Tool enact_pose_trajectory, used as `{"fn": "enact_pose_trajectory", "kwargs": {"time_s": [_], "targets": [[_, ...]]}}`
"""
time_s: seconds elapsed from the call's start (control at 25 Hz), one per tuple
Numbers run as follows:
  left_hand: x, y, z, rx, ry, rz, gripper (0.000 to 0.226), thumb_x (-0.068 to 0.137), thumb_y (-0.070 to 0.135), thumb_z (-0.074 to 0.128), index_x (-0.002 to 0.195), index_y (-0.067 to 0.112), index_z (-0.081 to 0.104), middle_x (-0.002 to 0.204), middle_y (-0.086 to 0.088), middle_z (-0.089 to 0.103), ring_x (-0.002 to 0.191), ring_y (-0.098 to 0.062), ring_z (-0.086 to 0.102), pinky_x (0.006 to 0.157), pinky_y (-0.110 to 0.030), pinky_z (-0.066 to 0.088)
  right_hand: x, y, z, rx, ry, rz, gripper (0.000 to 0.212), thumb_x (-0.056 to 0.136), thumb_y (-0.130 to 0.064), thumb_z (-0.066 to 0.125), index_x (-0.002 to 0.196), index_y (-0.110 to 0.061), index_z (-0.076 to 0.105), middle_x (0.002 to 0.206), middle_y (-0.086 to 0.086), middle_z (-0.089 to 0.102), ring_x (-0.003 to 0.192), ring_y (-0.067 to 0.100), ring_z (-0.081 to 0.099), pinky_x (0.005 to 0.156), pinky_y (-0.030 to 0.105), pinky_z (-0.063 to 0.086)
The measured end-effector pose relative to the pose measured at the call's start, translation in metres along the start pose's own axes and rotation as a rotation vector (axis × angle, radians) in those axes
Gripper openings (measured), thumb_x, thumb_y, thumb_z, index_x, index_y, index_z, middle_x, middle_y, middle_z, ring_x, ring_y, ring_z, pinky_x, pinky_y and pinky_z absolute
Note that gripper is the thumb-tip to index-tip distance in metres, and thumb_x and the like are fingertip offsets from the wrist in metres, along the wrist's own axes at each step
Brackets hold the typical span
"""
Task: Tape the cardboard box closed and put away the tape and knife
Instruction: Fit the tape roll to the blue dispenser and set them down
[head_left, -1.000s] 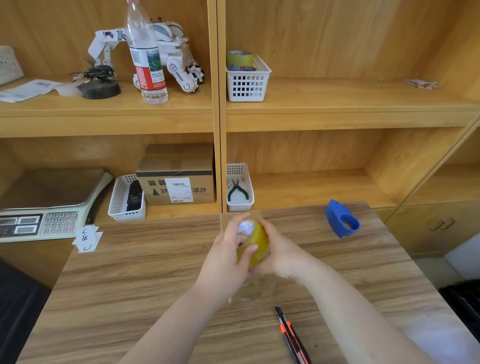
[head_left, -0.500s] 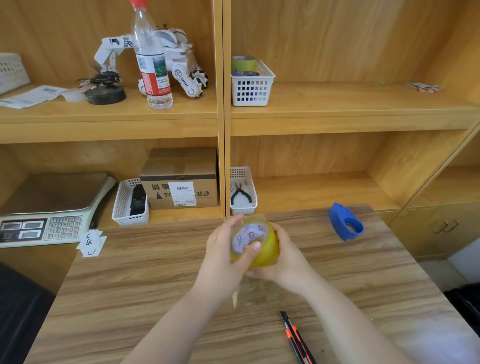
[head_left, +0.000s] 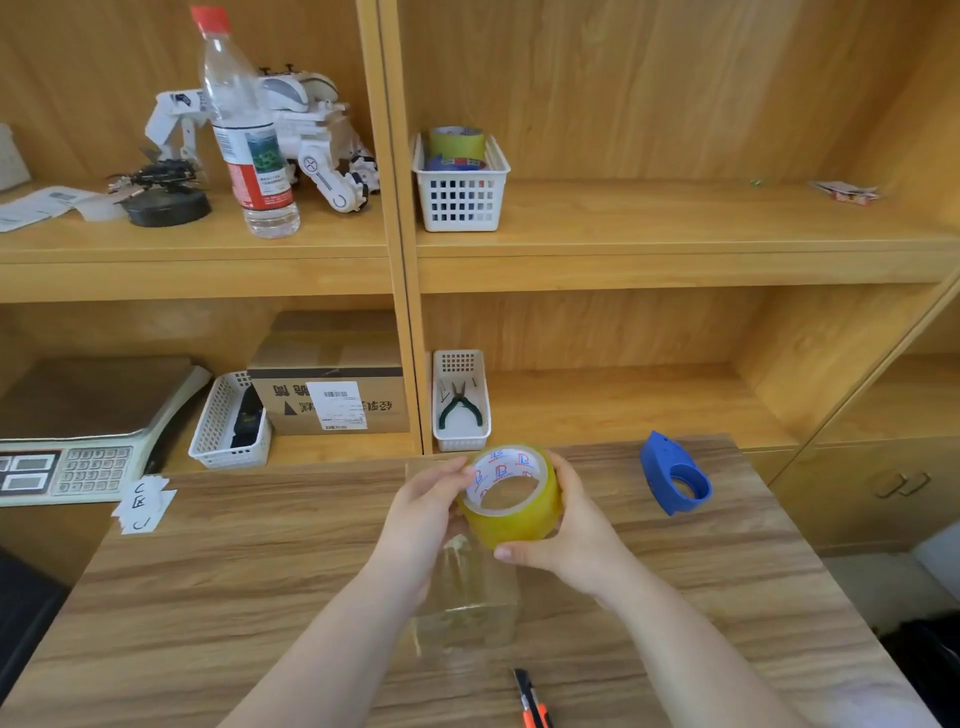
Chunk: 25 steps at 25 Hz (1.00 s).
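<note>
step: taping, strip pulled off tape roll (head_left: 511, 496) | right hand (head_left: 569, 535) grips roll | left hand (head_left: 423, 519) pinches roll's edge | cardboard box (head_left: 462, 603) under roll, mostly hidden | knife (head_left: 532, 699) just nearside of box | next (judged): press strip down, cut with knife

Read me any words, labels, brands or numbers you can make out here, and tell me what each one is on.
Tape roll core: a red and blue logo, repeated; letters too blurred to read.
Cardboard box on the lower shelf: upside-down printed characters and a barcode label, unreadable.
Water bottle label: print too small.
Paper slips on the table edge: handwritten marks, unclear.
Scale keypad: digits too small.
</note>
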<state>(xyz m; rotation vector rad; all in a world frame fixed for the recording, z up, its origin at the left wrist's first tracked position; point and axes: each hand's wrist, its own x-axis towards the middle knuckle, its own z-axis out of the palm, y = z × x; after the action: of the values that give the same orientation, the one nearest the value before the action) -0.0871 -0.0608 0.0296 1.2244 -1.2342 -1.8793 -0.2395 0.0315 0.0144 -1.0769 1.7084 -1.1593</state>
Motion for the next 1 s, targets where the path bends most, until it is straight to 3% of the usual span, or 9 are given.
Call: {"fn": "enact_pose_trajectory", "kwargs": {"time_s": [0.08,0.16,0.28,0.4,0.52,0.6,0.8,0.92,1.0], "targets": [[0.010,-0.005,0.023,0.113,-0.066,0.058,0.042,0.080,0.026,0.077,0.120,0.021,0.066,0.111,0.002,0.074,0.104,-0.014,0.068,0.091,-0.032,0.053,0.006,0.011,-0.028,-0.001,-0.006,-0.004,0.104,0.054,-0.017,0.094,0.127,-0.048,0.027,0.126,-0.022,0.053,0.115,-0.009,0.051,0.101,0.024,0.045],[0.018,-0.010,0.047,0.249,-0.157,0.111,0.076,0.062,0.034,0.088,0.130,0.025,0.056,0.122,0.007,0.068,0.114,-0.007,0.063,0.099,-0.029,0.051,0.013,0.022,-0.056,-0.006,-0.008,-0.004,0.103,0.054,-0.019,0.094,0.125,-0.052,0.026,0.128,-0.022,0.051,0.118,-0.007,0.049,0.103,0.024,0.042],[0.035,-0.020,0.091,0.285,-0.232,0.122,0.097,0.049,0.024,0.094,0.135,0.026,0.048,0.129,0.005,0.062,0.119,-0.004,0.060,0.103,-0.028,0.049,0.019,0.042,-0.103,0.003,-0.002,0.001,0.115,0.052,-0.024,0.094,0.137,-0.046,0.021,0.131,-0.022,0.050,0.121,-0.005,0.050,0.105,0.026,0.042],[0.049,-0.031,0.132,0.331,-0.249,0.142,0.098,0.051,0.013,0.096,0.134,0.028,0.047,0.130,0.005,0.060,0.120,-0.004,0.058,0.105,-0.029,0.048,0.022,0.061,-0.142,-0.003,0.003,-0.002,0.118,0.052,-0.023,0.094,0.138,-0.041,0.015,0.133,-0.019,0.046,0.121,-0.005,0.050,0.103,0.025,0.044],[0.061,-0.038,0.173,0.381,-0.269,0.157,0.098,0.055,0.008,0.095,0.137,0.029,0.044,0.129,0.010,0.058,0.122,-0.001,0.055,0.105,-0.025,0.046,0.026,0.082,-0.178,0.007,0.070,0.012,0.114,0.045,-0.035,0.093,0.128,-0.049,0.018,0.137,-0.010,0.045,0.123,0.006,0.052,0.104,0.034,0.046],[0.072,-0.045,0.197,0.403,-0.271,0.158,0.099,0.055,0.009,0.095,0.139,0.027,0.044,0.130,0.011,0.057,0.125,-0.003,0.053,0.106,-0.026,0.046,0.029,0.093,-0.200,0.008,0.084,0.024,0.109,0.045,-0.035,0.093,0.125,-0.051,0.019,0.135,-0.011,0.048,0.122,0.007,0.053,0.103,0.033,0.047],[0.100,-0.061,0.250,0.431,-0.255,0.158,0.103,0.052,0.012,0.095,0.141,0.026,0.046,0.131,0.011,0.058,0.126,-0.004,0.052,0.099,-0.017,0.043,0.041,0.119,-0.248,0.011,0.118,0.028,0.112,0.054,-0.020,0.093,0.140,-0.025,0.021,0.130,-0.012,0.052,0.118,0.001,0.054,0.099,0.025,0.048],[0.115,-0.066,0.278,0.467,-0.253,0.153,0.104,0.051,0.016,0.096,0.141,0.027,0.045,0.131,0.013,0.058,0.126,-0.005,0.052,0.097,-0.015,0.042,0.050,0.132,-0.272,0.029,0.145,0.035,0.107,0.058,-0.014,0.092,0.139,-0.023,0.025,0.127,-0.016,0.053,0.110,-0.013,0.053,0.091,0.011,0.046],[0.122,-0.066,0.295,0.480,-0.256,0.147,0.102,0.054,0.012,0.095,0.141,0.028,0.045,0.130,0.015,0.056,0.122,-0.001,0.051,0.088,-0.005,0.042,0.056,0.138,-0.285,0.037,0.168,0.031,0.100,0.058,-0.012,0.092,0.135,-0.029,0.030,0.127,-0.013,0.053,0.107,-0.016,0.052,0.083,0.003,0.043]]}}
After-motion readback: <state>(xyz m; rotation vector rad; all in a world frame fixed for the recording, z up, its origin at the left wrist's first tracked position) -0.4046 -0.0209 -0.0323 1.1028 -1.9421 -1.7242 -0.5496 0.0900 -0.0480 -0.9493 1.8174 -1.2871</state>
